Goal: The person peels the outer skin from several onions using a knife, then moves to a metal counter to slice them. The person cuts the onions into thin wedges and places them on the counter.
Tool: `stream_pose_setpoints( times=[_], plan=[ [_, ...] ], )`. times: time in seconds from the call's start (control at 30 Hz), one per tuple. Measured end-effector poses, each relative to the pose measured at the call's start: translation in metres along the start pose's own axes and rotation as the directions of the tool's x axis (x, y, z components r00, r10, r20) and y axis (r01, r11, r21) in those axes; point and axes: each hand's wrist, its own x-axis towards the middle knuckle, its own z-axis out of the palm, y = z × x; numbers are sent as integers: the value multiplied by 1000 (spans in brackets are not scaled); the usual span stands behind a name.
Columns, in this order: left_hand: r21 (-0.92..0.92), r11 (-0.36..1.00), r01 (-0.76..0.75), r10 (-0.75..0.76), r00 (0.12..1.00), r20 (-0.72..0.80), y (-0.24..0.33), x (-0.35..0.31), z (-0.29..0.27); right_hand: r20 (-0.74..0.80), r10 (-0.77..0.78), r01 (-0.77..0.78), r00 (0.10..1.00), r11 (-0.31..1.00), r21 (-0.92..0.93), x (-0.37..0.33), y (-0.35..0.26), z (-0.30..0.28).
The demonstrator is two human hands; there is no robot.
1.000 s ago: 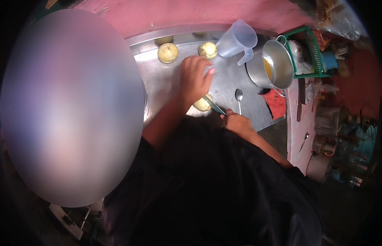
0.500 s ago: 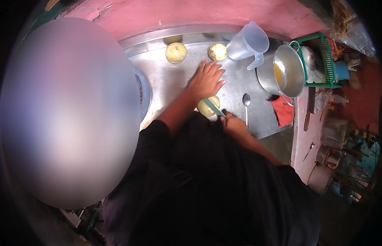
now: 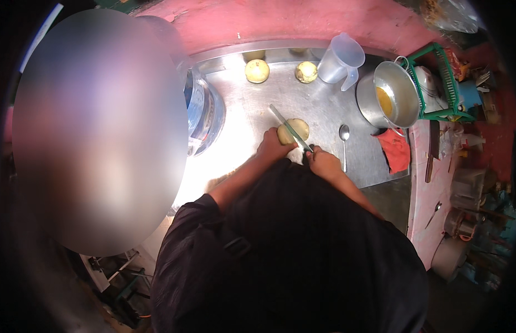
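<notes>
Left hand: the left hand (image 3: 275,145) is on the left and near side of a pale round fruit (image 3: 301,130), its fingers clamped around that side.
Right hand: the right hand (image 3: 324,164) is to the right of the fruit and near it, fingers closed on the dark handle of a knife (image 3: 281,117).
Blade: slants across the top of the fruit, tip toward far left; how deep it sits cannot be told.
Fruit's place: on the metal tabletop (image 3: 324,102), at the near edge, just in front of the person's dark clothing.
Other fruits: a whole yellowish fruit (image 3: 257,71) at the far side, and a patchy, paler fruit (image 3: 306,72) to its right.
Jug: a translucent jug (image 3: 341,58), just right of the paler fruit.
Pot: a metal pot (image 3: 371,105), right of the jug, tilted, a yellow-brown patch showing inside.
Spoon: a metal spoon (image 3: 344,134), right of the fruit, apart from both hands.
Cloth: a red cloth (image 3: 395,152) at the right edge, near the pot.
Left side: a bluish tub (image 3: 215,119), partly hidden by a blurred oval.
</notes>
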Motion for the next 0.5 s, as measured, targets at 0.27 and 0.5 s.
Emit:
stream_pose_setpoints(
  times=[0.27, 0.5],
  plan=[
    [-426, 836, 346, -308, 938, 158, 18, 8, -1, 68, -50, 38, 996, 986, 163, 1, 45, 19],
    [188, 979, -73, 114, 969, -221, 6, -24, -30, 133, 30, -70, 991, 949, 306, 8, 59, 26]
  ],
)
